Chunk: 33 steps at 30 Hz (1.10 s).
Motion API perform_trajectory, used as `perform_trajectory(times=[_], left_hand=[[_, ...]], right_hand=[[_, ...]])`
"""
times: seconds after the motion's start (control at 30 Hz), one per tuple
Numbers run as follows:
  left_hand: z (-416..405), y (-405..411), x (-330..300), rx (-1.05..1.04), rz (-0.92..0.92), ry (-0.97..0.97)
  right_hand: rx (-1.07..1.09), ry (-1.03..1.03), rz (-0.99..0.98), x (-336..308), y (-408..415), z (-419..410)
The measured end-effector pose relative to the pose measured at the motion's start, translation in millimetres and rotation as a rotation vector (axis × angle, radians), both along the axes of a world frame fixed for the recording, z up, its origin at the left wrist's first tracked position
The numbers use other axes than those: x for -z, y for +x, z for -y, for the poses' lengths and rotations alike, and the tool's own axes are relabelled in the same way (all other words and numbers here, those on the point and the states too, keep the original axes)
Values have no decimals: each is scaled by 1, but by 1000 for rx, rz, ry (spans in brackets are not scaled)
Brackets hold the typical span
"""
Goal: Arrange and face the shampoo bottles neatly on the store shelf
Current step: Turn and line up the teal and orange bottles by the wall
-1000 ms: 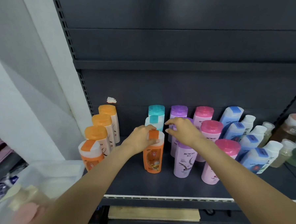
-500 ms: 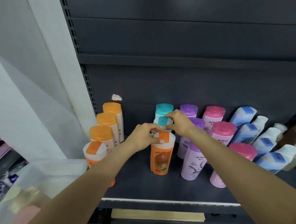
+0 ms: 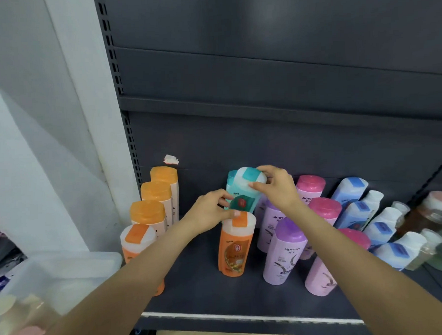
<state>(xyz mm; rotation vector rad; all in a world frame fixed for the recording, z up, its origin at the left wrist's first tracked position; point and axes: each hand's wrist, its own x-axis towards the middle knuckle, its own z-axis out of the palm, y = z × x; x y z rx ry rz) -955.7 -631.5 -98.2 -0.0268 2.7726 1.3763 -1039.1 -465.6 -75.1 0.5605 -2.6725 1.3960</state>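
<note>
A teal shampoo bottle (image 3: 243, 191) with a white and teal cap is lifted and tilted above the dark shelf (image 3: 195, 289). My right hand (image 3: 276, 187) grips its cap end and my left hand (image 3: 212, 212) pinches its lower body. Just below stands an orange bottle (image 3: 234, 251) with a white cap. A second teal bottle peeks out behind the lifted one. Left of it stands a row of orange-capped bottles (image 3: 155, 196). Purple bottles (image 3: 283, 251) and pink bottles (image 3: 322, 208) stand to the right.
Blue and white bottles (image 3: 379, 228) lean in rows at the far right, beside brownish and green jars (image 3: 440, 214). A clear plastic bin (image 3: 54, 276) sits low on the left. A slotted upright (image 3: 128, 136) and a white wall bound the shelf's left side.
My right hand took the teal bottle by its cap and raised it, tilting it. My left hand left the orange bottle's cap and now pinches the teal bottle's body.
</note>
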Motion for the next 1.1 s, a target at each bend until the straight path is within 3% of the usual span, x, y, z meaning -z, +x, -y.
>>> perform_trajectory(times=[0.17, 0.5, 0.6, 0.67, 0.77, 0.87, 1.03, 1.1], left_hand=[[12, -8, -24, -114, -117, -56], [29, -6, -69, 13, -320, -63], [25, 3, -75, -63, -416, -296], [21, 7, -78, -151, -500, -529], [18, 8, -80, -178, -532, -713], [15, 7, -77, -171, -543, -848], [23, 10, -70, -148, -706, -730], [34, 9, -73, -70, -631, -607]], right_hand=[[-17, -201, -70, -46, 12, -7], [-214, -546, -26, -103, 43, -23], [-161, -556, 91, -101, 44, -34], [-99, -547, 271, -100, 44, -39], [-81, -512, 501, -99, 48, -34], [21, -538, 527, -97, 50, -22], [73, -777, 428, -88, 48, -17], [59, -771, 361, -89, 48, -19]])
